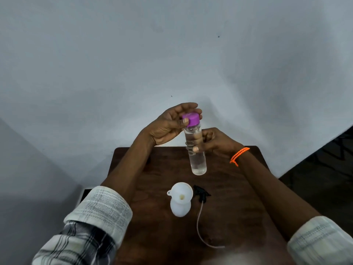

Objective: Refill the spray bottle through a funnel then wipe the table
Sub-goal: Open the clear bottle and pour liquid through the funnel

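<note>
Below the hands, white plastic funnel (181, 194) tops white spray bottle (180, 207); left hand (170, 124) pinches purple cap (191, 119), right hand (212, 140) grips clear water-filled bottle (197, 155).

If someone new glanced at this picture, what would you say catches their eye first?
First, the clear bottle held up mid-frame above the table, the right hand gripping its body while the left hand grips its purple cap. Below it, a white funnel sits in the white spray bottle, with the black spray head lying just right of it.
</note>
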